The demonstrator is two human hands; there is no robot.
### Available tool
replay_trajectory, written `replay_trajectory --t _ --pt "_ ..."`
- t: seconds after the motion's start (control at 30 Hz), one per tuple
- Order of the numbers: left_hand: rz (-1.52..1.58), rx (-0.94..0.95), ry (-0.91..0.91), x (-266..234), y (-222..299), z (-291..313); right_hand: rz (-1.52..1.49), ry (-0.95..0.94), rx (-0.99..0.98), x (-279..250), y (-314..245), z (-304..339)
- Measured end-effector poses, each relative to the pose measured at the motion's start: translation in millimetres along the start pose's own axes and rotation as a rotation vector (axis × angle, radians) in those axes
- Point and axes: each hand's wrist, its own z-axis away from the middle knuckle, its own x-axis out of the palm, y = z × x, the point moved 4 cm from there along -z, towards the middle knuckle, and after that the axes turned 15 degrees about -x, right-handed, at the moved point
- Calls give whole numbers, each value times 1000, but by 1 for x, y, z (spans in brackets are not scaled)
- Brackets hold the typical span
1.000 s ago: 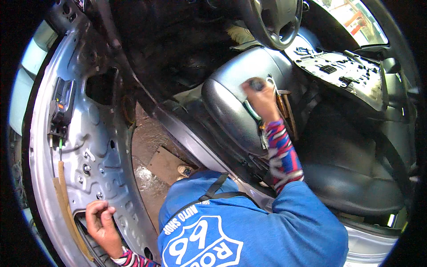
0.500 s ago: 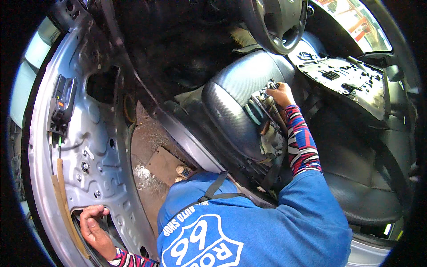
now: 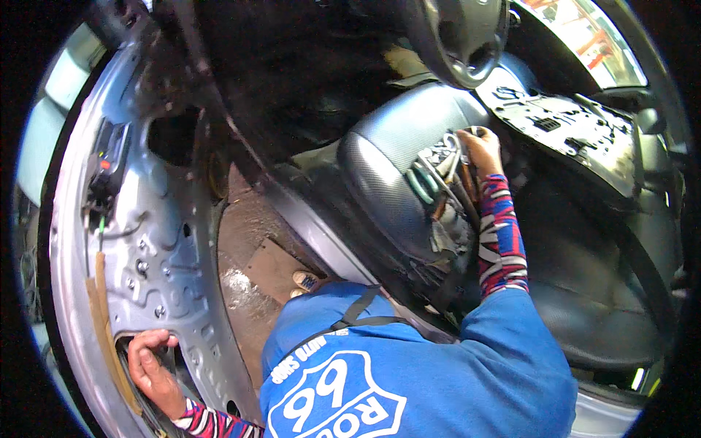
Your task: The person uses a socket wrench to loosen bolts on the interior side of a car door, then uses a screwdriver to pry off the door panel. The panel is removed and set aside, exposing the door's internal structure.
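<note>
My right hand [image 3: 482,150] is at the far right end of a heap of hand tools [image 3: 442,171] on the black driver's seat [image 3: 387,139]. Its fingers are closed and bent down; what they grip is small, dark and blurred. The heap includes bare metal tools, a pair of teal handles [image 3: 420,186] and brown-orange handles. My left hand [image 3: 157,376] rests by the lower opening of the stripped car door [image 3: 157,285]. Its fingers are loosely curled and apart from the thumb, with nothing visible between them.
A door latch or handle unit [image 3: 109,168] with cables sits on the door. The steering wheel [image 3: 467,69] is ahead of the seat. A removed panel [image 3: 562,124] with small dark parts lies on the passenger side. Cardboard [image 3: 274,270] lies on the wet ground.
My right hand has shifted slightly right at the tool heap, uncovering more of the metal tools. My left hand stays by the door opening. The whole view has moved a little.
</note>
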Motion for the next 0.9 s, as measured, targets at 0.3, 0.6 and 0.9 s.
replay_trajectory --t 0.3,0.6,0.9 --pt "318 -31 21 -9 -20 -8 -674 -477 17 114 -142 86" --pt "-106 -9 511 6 41 46 -1109 -1057 235 297 -223 264" --pt "-1264 402 1478 -56 85 179 -1374 -1189 178 320 -295 318"
